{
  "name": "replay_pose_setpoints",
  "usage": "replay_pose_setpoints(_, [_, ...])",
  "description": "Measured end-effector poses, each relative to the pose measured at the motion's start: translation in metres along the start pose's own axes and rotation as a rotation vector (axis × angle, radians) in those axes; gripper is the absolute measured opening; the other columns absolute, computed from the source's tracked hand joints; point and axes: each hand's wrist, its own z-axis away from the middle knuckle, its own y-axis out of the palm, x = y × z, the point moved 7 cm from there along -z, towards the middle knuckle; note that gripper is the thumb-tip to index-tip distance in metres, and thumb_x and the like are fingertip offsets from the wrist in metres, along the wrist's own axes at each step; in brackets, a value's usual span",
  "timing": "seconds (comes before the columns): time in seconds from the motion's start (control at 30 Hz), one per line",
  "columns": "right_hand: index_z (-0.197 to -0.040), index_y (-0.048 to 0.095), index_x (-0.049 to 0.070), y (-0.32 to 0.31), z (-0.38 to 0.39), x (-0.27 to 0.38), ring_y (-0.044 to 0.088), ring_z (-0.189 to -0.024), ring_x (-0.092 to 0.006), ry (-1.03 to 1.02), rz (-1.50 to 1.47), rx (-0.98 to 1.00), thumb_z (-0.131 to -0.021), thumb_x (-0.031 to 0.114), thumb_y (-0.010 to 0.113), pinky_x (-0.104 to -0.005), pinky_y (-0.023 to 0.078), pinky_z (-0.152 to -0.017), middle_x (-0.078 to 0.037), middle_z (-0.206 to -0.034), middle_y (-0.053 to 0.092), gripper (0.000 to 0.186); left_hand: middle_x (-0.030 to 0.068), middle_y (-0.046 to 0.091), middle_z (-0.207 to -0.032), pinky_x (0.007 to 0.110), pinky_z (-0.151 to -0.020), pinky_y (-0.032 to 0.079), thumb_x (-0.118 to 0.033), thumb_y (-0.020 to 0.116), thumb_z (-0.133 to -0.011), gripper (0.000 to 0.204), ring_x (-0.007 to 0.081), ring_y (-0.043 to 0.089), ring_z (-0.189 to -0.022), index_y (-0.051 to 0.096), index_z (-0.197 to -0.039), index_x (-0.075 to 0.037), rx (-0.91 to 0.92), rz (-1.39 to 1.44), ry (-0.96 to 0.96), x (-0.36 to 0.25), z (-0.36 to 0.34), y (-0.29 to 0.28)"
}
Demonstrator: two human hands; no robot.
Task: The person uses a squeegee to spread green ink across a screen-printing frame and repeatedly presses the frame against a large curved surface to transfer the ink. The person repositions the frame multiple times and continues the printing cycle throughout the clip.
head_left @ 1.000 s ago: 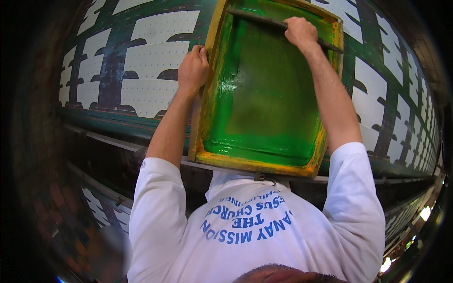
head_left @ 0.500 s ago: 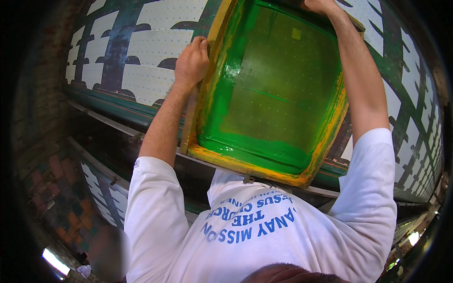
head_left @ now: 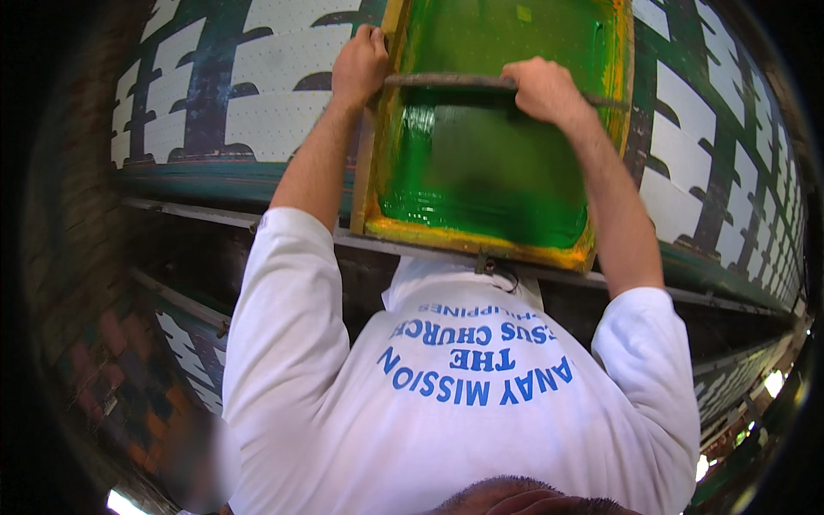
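A printing screen [head_left: 481,244], a wooden frame stained yellow and green, lies on the long table in front of me. Wet green ink [head_left: 489,193] coats its mesh, thickest along the near end. My left hand [head_left: 360,69] is closed on the frame's left side, its fingertips partly hidden. Inside the frame, my right hand [head_left: 545,90] grips a squeegee [head_left: 455,81], which spans the mesh from side to side. The squeegee's blade edge is hard to make out. The frame's far end is cut off by the top of the view.
White dotted panels [head_left: 283,94] lie in rows on the dark table, left of the screen, and more panels [head_left: 682,163] lie to its right. A metal rail [head_left: 335,238] runs along the table's near edge. Another panel-covered surface [head_left: 184,360] shows lower left, beside a blurred shape.
My right hand has come from the frame's far right corner toward me, bringing the squeegee into view across the mesh. My left hand keeps its hold; the frame appears straighter and higher.
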Motion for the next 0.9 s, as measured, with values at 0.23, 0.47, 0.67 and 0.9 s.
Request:
replay_pose_setpoints(0.23, [-0.107,0.074,0.010,0.065,0.163,0.099,0.074,-0.097,-0.0364,0.143,-0.112,-0.045,-0.083,0.001,0.065,-0.0529,0.060,-0.086,-0.014,-0.094,0.076,0.027,0.0272,0.071,-0.120,0.057,-0.097,0.050,-0.042,0.037,-0.110,0.047,0.0496,0.064,-0.114,0.061,-0.131,-0.007,0.001,-0.051,0.022,0.008,-0.002,0.007])
replay_pose_setpoints(0.47, [-0.122,0.075,0.011,0.069,0.185,0.113,0.073,-0.100,-0.0360,0.108,-0.184,-0.082,-0.080,-0.006,0.064,-0.0500,0.058,-0.085,-0.016,-0.104,0.077,0.047,0.0268,0.068,-0.130,0.057,-0.103,0.049,-0.041,0.032,-0.111,0.051,0.0474,0.064,-0.122,0.055,-0.141,-0.006,0.083,-0.095,-0.004,0.004,-0.002,0.009])
replay_pose_setpoints(0.67, [-0.127,0.075,0.012,0.072,0.191,0.111,0.074,-0.103,-0.0356,0.216,-0.170,0.132,-0.080,-0.005,0.063,-0.0469,0.059,-0.091,-0.015,-0.110,0.078,0.051,0.0274,0.066,-0.135,0.057,-0.106,0.048,-0.041,0.029,-0.111,0.054,0.0464,0.062,-0.127,0.048,-0.148,-0.007,0.134,-0.121,-0.124,0.001,-0.005,0.012])
replay_pose_setpoints(0.9, [-0.143,0.060,0.006,0.097,0.224,0.126,0.062,-0.128,-0.0354,0.072,-0.342,0.128,-0.077,-0.004,0.070,-0.0461,0.054,-0.105,-0.017,-0.144,0.061,0.067,0.0243,0.072,-0.124,0.056,-0.098,0.052,-0.044,0.039,-0.107,0.050,0.0449,0.067,-0.117,0.062,-0.133,-0.009,-0.027,-0.173,-0.082,-0.005,-0.003,0.007])
